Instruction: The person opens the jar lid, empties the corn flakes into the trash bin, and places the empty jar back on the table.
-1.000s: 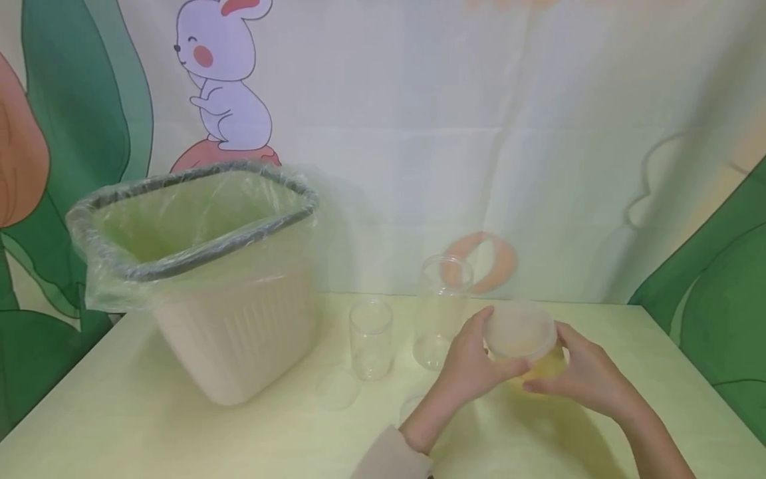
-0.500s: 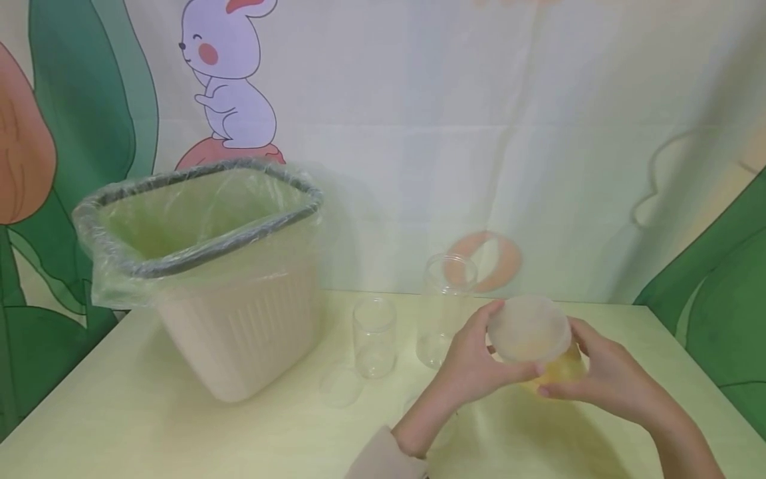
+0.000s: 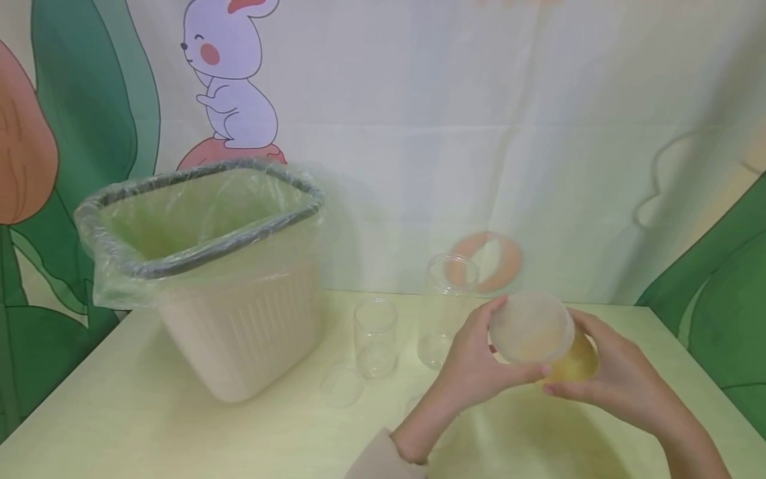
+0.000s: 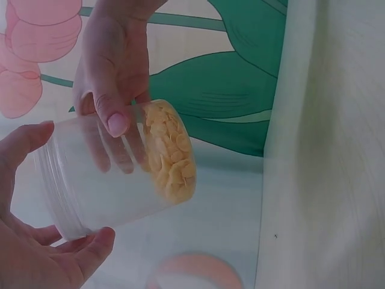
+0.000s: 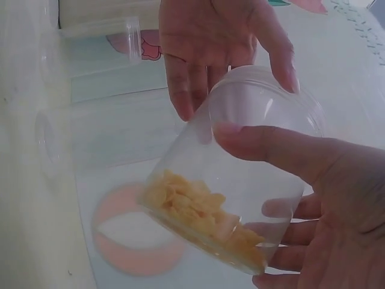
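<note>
Both hands hold a clear jar, tilted above the right side of the table. Pale yellow flakes lie at its bottom end. My left hand grips the rim of the translucent lid, its thumb at the near edge. My right hand wraps the jar's body, fingers seen through the clear wall in the right wrist view. In the head view the lid hides much of the jar. Left of the hands stand a tall clear jar and a shorter clear jar, both without lids.
A beige trash bin with a dark rim and clear plastic liner stands at left on the pale table. A clear round lid lies before the short jar. A printed cloth with a rabbit hangs behind.
Both hands and the held jar have shifted slightly right, and the jar tilts more, its lid turned further toward the head camera. The view has moved a little too.
</note>
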Demonstrator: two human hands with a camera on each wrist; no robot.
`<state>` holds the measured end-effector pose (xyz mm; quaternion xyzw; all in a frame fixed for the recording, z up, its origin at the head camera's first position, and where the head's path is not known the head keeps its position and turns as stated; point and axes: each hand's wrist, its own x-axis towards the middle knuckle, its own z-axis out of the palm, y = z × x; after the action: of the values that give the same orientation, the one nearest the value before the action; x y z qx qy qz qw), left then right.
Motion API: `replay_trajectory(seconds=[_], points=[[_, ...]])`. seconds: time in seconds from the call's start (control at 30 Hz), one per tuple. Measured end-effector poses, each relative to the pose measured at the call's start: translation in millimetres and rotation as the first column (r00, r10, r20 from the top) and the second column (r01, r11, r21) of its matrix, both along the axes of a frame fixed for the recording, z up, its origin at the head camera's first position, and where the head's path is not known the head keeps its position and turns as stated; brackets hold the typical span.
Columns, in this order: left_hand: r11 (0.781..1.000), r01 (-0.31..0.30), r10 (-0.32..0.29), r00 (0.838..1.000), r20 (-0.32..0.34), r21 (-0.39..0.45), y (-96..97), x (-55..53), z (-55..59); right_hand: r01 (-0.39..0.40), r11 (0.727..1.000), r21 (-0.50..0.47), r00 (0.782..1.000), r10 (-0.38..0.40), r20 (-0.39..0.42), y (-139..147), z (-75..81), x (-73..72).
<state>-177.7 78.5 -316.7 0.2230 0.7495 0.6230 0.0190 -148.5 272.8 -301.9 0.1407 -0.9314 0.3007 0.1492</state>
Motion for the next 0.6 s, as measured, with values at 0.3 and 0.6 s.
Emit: replay_trajectory(seconds=[0.3,0.6], points=[[0.997,-0.066,0.066,0.998,-0.012,-0.045,3.0,6.3,4.4,0.003,0.999,0.047,0.993,0.002,-0.115,-2.7,0.3,2.2],[0.995,-0.031,0.033,0.999,0.016,-0.093,-1.0,10.5,11.8,0.003,0.999,0.040,0.995,0.001,-0.102,-1.0,2.2,1.7]])
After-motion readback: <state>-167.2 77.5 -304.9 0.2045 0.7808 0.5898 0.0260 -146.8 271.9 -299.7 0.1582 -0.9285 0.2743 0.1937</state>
